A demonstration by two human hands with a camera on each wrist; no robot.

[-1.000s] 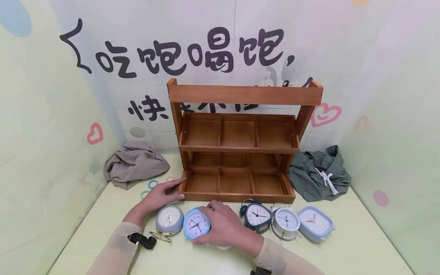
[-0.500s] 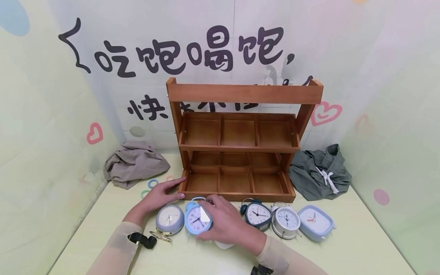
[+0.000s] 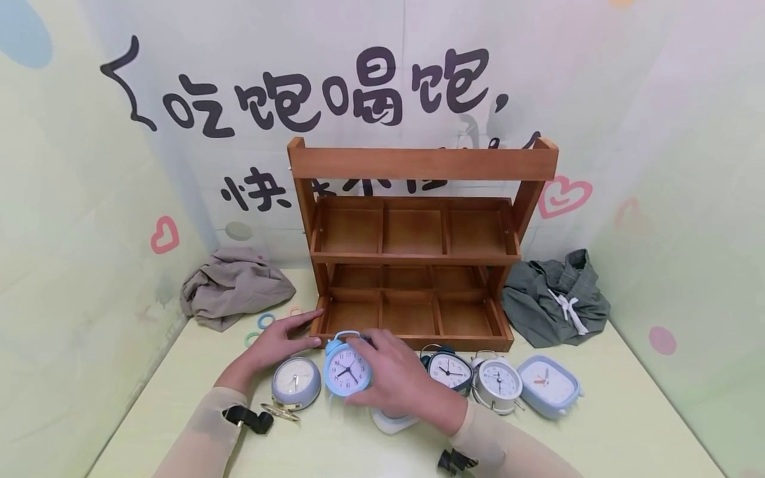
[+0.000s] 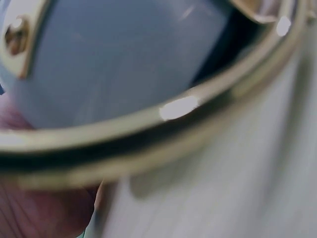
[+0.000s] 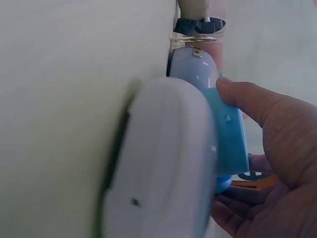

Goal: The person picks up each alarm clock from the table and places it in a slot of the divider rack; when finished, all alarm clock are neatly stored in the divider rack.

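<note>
My right hand [image 3: 397,375] grips a light-blue twin-bell alarm clock [image 3: 346,369], its dial facing up toward the head camera. In the right wrist view, the thumb presses one side of this blue clock [image 5: 230,131] and fingers lie at the other. A white clock [image 3: 391,422] lies partly hidden under that hand; its white casing [image 5: 161,163] fills the right wrist view's middle. My left hand [image 3: 271,345] rests with extended fingers against the left front corner of the brown wooden rack [image 3: 412,342]. Beside that hand is a grey-blue round clock [image 3: 295,383] with a gold ring [image 3: 279,411].
Right of the hands stand a dark triangular alarm clock [image 3: 448,372], a white twin-bell clock [image 3: 497,386] and a pale-blue square clock [image 3: 550,387]. Cloth bundles, one taupe [image 3: 233,289] and one dark green [image 3: 556,299], flank the rack. Coloured rings [image 3: 265,320] lie near the taupe cloth.
My right hand has raised the light-blue clock from the table and moved it slightly toward the rack, uncovering more of the white clock. The left hand has stayed at the rack's corner.
</note>
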